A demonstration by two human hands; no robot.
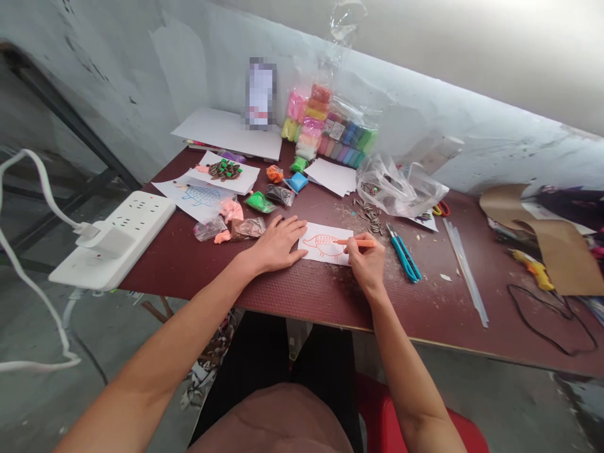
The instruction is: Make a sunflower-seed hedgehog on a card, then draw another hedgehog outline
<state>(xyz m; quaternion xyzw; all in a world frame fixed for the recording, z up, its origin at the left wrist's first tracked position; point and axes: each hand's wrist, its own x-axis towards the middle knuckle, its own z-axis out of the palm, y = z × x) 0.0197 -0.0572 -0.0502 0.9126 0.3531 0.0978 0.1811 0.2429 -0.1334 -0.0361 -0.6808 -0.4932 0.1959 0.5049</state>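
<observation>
A small white sheet of paper (pixel 314 253) lies near the front of the dark red table, with an orange outline of a hedgehog-like animal drawn on it. My right hand (pixel 369 261) is closed around an orange marker (pixel 361 243), whose tip is over the drawing's back. My left hand (pixel 278 244) lies flat on the table, fingers spread, its thumb and fingertips at the paper's left edge. Beside that hand are a brown clay packet (pixel 248 228) and pink clay (pixel 231 210). Right of my right hand lies a teal utility knife (pixel 404 253).
Sunflower seeds (pixel 370 216) are scattered behind the paper, near a clear plastic bag (pixel 399 189). Coloured clay packs (pixel 330 129) lean on the wall. A white power strip (pixel 117 236) sits at the left edge. Glue sticks (pixel 465 270) and a yellow glue gun (pixel 535 269) lie right.
</observation>
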